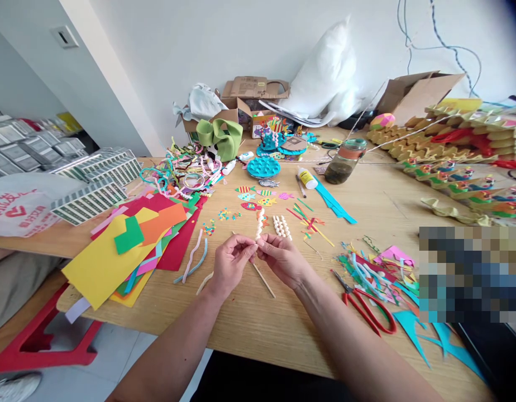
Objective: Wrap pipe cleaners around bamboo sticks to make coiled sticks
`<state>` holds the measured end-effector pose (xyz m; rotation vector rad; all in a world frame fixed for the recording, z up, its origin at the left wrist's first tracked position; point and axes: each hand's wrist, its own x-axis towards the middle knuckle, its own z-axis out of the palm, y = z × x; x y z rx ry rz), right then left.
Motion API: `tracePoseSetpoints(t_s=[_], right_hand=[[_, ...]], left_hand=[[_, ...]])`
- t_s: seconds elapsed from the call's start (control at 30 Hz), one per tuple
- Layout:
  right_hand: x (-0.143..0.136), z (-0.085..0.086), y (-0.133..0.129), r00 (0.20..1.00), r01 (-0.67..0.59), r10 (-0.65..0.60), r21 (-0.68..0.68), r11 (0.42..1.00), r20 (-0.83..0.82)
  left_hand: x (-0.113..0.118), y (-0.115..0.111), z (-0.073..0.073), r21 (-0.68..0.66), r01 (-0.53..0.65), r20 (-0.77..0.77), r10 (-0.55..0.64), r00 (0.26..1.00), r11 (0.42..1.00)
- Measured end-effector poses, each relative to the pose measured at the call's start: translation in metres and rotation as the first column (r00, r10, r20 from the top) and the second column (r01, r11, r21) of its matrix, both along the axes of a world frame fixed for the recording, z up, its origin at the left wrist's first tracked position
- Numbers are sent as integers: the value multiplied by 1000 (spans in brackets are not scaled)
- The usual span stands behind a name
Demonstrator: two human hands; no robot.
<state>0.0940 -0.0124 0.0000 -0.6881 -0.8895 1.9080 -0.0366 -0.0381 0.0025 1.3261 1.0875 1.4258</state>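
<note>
My left hand and my right hand meet fingertip to fingertip over the table, both closed in a pinch. Between them stands a white coiled pipe cleaner, its spiral end pointing up and away from me. Several similar white coils lie side by side just beyond my right hand. A thin wooden stick runs beneath my hands. Left of my left hand are straight pink and blue pipe cleaners. Colourful paper fish are laid out farther back.
Coloured foam sheets pile up at left. Red-handled scissors and scraps lie at right. A glue bottle, a glass jar, a blue egg-tray disc and egg cartons stand farther back.
</note>
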Motion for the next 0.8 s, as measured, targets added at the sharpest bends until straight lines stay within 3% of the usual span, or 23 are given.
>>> tracePoseSetpoints(t_s=[0.3,0.67,0.8], right_hand=[[-8,2,-6,999,51,-51,37,998,1],[-2,7,-1,953,131,-177,194,972,246],[14,11,10,881,182,-288,291,939,376]], left_hand=[[0,0,-5,54,-32,10,32,999,998],[2,2,-5,6,-9,-25,10,1000,1000],[4,0,-2,-39,41,9,-41,999,998]])
